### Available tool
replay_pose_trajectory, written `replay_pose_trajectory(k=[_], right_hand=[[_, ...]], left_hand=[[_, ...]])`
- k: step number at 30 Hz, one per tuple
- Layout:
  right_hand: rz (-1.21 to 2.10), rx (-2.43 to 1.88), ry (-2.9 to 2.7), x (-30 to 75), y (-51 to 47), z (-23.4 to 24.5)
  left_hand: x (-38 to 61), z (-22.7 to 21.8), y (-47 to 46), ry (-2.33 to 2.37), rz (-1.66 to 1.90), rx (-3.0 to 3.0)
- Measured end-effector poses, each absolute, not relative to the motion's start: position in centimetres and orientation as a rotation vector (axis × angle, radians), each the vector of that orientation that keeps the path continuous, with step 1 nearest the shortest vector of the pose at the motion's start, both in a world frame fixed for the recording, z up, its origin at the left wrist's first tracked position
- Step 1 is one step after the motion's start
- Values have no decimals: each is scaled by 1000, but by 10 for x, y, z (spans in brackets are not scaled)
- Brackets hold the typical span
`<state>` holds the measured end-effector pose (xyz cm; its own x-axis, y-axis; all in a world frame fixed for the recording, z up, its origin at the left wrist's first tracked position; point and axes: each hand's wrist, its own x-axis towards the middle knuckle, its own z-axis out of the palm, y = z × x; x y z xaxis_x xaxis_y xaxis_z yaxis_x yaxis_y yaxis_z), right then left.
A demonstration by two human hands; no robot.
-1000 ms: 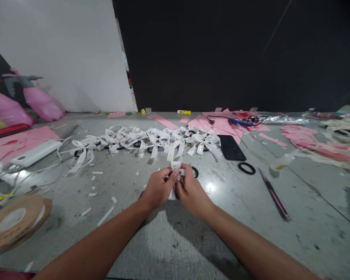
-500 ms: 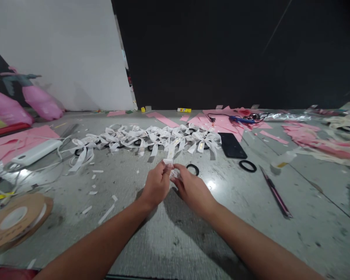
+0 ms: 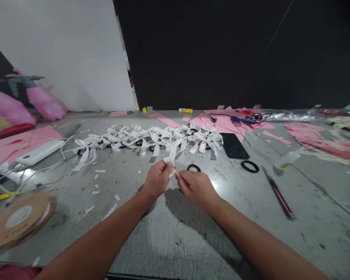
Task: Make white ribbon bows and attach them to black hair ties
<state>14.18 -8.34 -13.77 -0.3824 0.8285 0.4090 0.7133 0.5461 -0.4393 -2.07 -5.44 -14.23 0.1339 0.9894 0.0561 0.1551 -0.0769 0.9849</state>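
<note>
My left hand [image 3: 157, 179] pinches a white ribbon [image 3: 169, 160] between thumb and fingers, above the middle of the grey table. Close on its right, my right hand [image 3: 196, 188] is closed on a narrow, twisted end of the same ribbon, which stretches between the two hands. Most of the ribbon's shape is hidden by my fingers. A black ring [image 3: 194, 168] lies just beyond my right hand. Behind both hands spreads a row of white ribbon bows [image 3: 151, 138] with gold print, some with black rings among them.
On the right lie a phone [image 3: 235, 146], another black ring [image 3: 250, 166], a craft knife [image 3: 279, 193] and a small bottle [image 3: 287, 161]. A ribbon spool [image 3: 42, 221] and a white power strip [image 3: 41, 153] with cables are on the left. Pink sheets [image 3: 218, 120] lie at the back.
My right hand has pulled slightly right, away from the left, and its fingers have curled tighter. The ribbon between them now shows as a thin twisted strand.
</note>
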Motion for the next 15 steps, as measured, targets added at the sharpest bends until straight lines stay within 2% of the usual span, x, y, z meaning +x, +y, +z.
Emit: replay_pose_trajectory(k=[7,15], right_hand=[[548,-1170,-1929,139,-82,-134],[835,-1129,-1428,138,-77,-141]], left_hand=[[-21,-142,-50,956,1139,1456],[-25,-133,-54,912,1146,1324]])
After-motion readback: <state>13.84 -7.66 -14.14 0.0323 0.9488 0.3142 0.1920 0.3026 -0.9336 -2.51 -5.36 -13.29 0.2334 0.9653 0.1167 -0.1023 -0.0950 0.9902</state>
